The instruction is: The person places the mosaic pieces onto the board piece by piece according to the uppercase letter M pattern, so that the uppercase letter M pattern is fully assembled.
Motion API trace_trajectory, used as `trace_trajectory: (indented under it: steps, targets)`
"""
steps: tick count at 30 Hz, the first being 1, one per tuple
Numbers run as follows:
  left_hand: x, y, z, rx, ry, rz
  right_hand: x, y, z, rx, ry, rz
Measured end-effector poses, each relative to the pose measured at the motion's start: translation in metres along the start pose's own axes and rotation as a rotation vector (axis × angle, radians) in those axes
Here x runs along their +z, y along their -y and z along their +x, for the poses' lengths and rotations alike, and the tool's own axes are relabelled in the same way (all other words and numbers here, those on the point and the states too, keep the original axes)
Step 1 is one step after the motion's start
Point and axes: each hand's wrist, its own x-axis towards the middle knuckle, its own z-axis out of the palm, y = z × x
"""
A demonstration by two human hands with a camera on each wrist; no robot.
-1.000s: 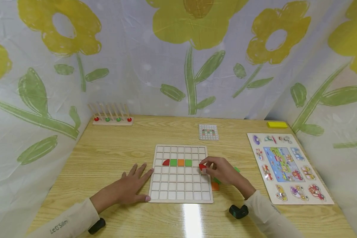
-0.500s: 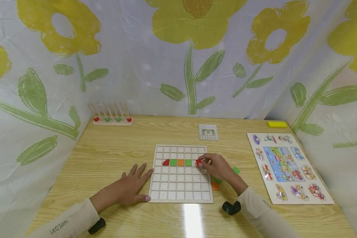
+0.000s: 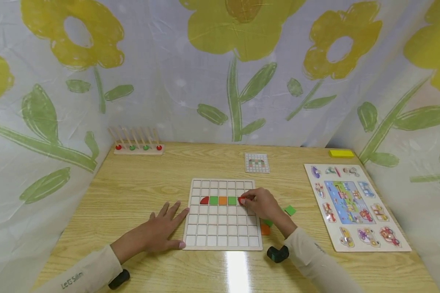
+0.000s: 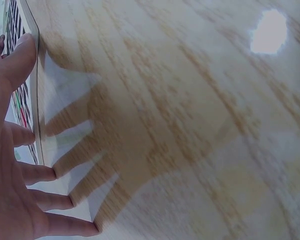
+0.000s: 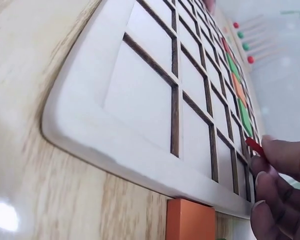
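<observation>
Pinching a red piece (image 5: 254,146) in the right hand (image 5: 285,195) at a gridded board (image 5: 72,100)
Facing, beyond the hand, a green tile (image 5: 244,117), orange tile (image 5: 238,89), second green tile (image 5: 232,66) and far red tile (image 5: 225,45), with an orange block (image 5: 191,220) on the hand's near side.

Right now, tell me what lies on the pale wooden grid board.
In one row: a red curved tile, two green square tiles and an orange square tile. The right hand pinches another red tile beside them, hiding cells beneath.

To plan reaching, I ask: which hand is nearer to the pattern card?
Right. The right hand is in front of the pattern card; the left hand is farther, at the left edge of the grid board.
</observation>
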Motion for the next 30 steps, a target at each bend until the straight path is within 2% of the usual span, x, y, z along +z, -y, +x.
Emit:
trace_trajectory:
  steps: [9, 15, 30]
  targets:
    - [0.001, 0.0009, -0.0002, 0.004, -0.002, 0.001, 0.0022, 0.0023, 0.0036, 0.058, 0.018, -0.002]
    - [0.0009, 0.0016, -0.0004, 0.009, -0.008, 0.0, -0.0014, 0.0043, 0.0035, 0.064, 0.042, -0.005]
    - [0.0011, 0.0021, -0.001, 0.016, -0.009, -0.001, 0.0005, 0.0037, 0.007, 0.068, 0.016, -0.084]
